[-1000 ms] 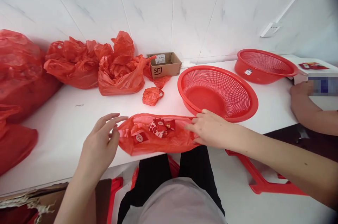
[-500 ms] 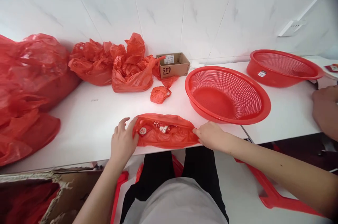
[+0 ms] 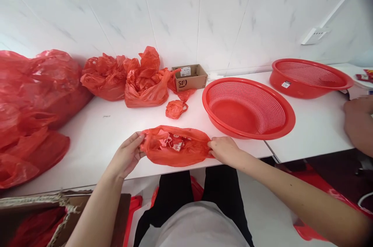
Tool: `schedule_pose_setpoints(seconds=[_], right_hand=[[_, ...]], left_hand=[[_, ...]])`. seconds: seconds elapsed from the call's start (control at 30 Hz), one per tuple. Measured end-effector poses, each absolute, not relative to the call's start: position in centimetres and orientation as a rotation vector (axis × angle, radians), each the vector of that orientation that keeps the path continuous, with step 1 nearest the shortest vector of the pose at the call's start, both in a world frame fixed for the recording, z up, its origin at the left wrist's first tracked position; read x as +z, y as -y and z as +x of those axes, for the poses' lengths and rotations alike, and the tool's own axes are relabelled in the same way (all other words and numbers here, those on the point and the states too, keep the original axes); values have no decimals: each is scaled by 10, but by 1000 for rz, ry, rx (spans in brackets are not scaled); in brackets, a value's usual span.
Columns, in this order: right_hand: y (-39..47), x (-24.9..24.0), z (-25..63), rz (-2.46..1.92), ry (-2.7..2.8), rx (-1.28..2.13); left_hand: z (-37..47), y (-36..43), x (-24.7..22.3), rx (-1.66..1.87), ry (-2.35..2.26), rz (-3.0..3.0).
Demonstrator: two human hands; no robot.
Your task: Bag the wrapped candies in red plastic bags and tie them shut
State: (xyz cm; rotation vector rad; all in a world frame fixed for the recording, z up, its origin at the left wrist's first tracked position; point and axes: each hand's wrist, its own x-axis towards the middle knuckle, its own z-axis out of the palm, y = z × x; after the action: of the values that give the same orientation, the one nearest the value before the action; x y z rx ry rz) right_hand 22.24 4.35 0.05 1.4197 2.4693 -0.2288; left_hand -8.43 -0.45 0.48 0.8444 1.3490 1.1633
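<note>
A red plastic bag (image 3: pixel 175 158) lies at the front of the white table, its mouth spread sideways and facing up. Inside it show small red and white printed packets (image 3: pixel 176 144), their kind too small to make out. My left hand (image 3: pixel 129 153) pinches the bag's left end between thumb and fingers. At the opposite end my right hand (image 3: pixel 224 150) is closed on the gathered plastic. A small crumpled red bag (image 3: pixel 175 109) rests just behind the open one, touched by neither hand.
Stuffed red bags (image 3: pixel 145 87) line the wall and left side. An SF cardboard box (image 3: pixel 190 80) stands behind. Two red mesh baskets (image 3: pixel 247 136) (image 3: pixel 309 91) occupy the right. Another person's arm (image 3: pixel 358 122) is at the right edge. An open carton (image 3: pixel 96 200) sits lower left.
My left hand has gone from fingers spread at the bag's left edge to pinching that end. The bag's left end is now gathered and its mouth narrower. The view has tilted slightly upward.
</note>
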Motion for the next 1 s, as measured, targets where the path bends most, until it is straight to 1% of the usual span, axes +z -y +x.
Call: schedule_pose_setpoints(seconds=[0.07, 0.1, 0.2, 0.27, 0.37, 0.47, 0.63, 0.7, 0.77, 0.83, 0.87, 0.93, 1.0], right_hand=[[-43, 8, 227, 1476, -2596, -337], [-42, 15, 229, 1524, -2682, -447], [-41, 40, 232, 1700, -2928, -916], [-41, 56, 230, 1777, -3005, -1225], [-41, 69, 225, 1709, -2945, -1735], [-44, 69, 221, 1567, -2814, -2118], [-49, 62, 223, 1548, -2696, -2375], [-49, 61, 225, 1548, -2659, -2410], [-49, 59, 229, 1588, -2639, -2404], [-51, 56, 233, 1643, -2638, -2387], [-52, 55, 234, 1664, -2636, -2386], [-57, 56, 237, 1693, -2607, -2393], [-64, 65, 237, 1702, -2582, -2408]], left_hand=[[-86, 7, 5, 1214, -1314, 758], [-86, 8, 6, 1210, -1344, 776], [-84, 12, 7, 1104, -1653, 1128], [-81, 14, 7, 943, -1882, 1560], [-78, 13, 11, 632, -1938, 2145], [-76, 7, 21, 427, -1967, 2343], [-79, 5, 29, 162, -1923, 2386], [-81, 8, 24, -1, -1899, 2340], [-86, 11, 18, -92, -1921, 2273], [-92, 12, 16, -45, -1962, 2215], [-94, 12, 18, 38, -1966, 2180], [-97, 8, 32, 351, -1911, 2043], [-94, 4, 57, 802, -1745, 1799]])
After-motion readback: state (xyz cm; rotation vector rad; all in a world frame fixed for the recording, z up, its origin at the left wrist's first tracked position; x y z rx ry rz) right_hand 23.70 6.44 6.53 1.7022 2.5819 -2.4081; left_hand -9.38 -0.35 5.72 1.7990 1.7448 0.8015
